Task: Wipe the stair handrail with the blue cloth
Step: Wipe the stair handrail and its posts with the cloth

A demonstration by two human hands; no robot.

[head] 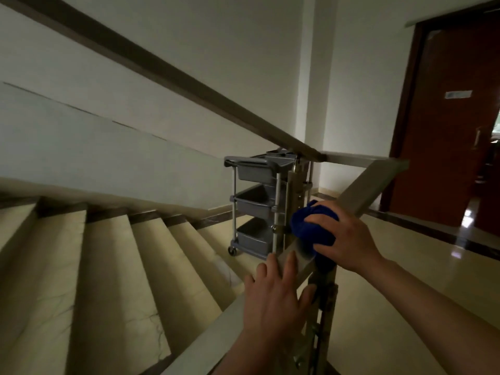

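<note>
The cloth (311, 228) sits bunched on the rail (370, 190), right of centre in the frame, at the spot where the sloping bar runs up toward the landing corner. From where I stand, the wipe will go best if the cloth stays wrapped over the top and both edges of the bar, with steady downward pressure, drawn along the slope in one long pass rather than dabbed; the stretch above, toward the upper right, looks like the part yet to be covered.

The right hand (349, 239) lies over the cloth, fingers curled round the bundle and thumb tucked at its lower side, clamping it against the rail. The left hand (276, 296), lower centre, rests on the rail just below the cloth, fingers fairly straight and slightly spread along the bar, thumb out on the right side, holding nothing, only steadying.

Behind the rail, mid-frame, a grey cart (254, 207) stands at the foot of the stairs (108, 266), which fill the lower left. A brown door (446, 131) is at the right edge.
</note>
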